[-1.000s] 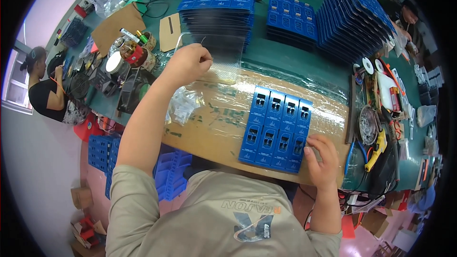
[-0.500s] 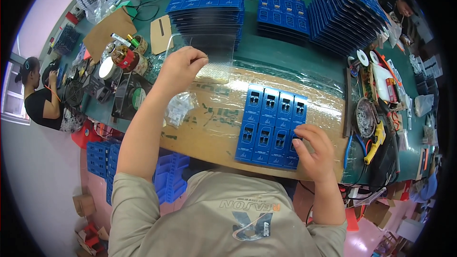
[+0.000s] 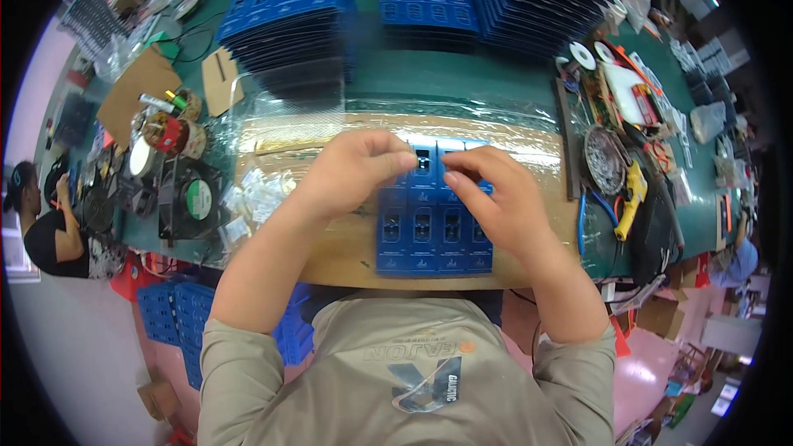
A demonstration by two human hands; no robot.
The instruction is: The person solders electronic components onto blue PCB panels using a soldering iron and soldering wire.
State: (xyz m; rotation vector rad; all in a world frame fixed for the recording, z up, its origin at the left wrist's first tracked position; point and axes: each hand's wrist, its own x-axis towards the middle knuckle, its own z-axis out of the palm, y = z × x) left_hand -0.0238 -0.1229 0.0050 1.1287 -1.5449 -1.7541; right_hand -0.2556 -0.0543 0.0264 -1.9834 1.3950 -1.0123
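A blue circuit board panel (image 3: 436,239), divided into two rows of small rectangular units with dark cut-outs, lies flat on the brown work surface in front of me. My left hand (image 3: 357,172) is above the panel's upper left, thumb and fingertips pinched together. Whatever is in that pinch is too small to name. Facing it from the other side, my right hand (image 3: 504,196) hovers over the upper right units, thumb and forefinger drawn close. Its fingertips also hide what they may hold. Both hands cover part of the upper row.
Beyond the hands lies a clear plastic tray (image 3: 301,103). Small bags of white parts (image 3: 258,194) and a black fan (image 3: 188,201) sit leftward. Tall stacks of blue panels (image 3: 285,4) stand behind. Right are a dark bar (image 3: 568,140), yellow-handled tool (image 3: 633,201) and blue-handled pliers (image 3: 581,227).
My left hand has moved from over the clear tray to the panel's upper row. My right hand has left the panel's right edge and come up beside it. The view has shifted.
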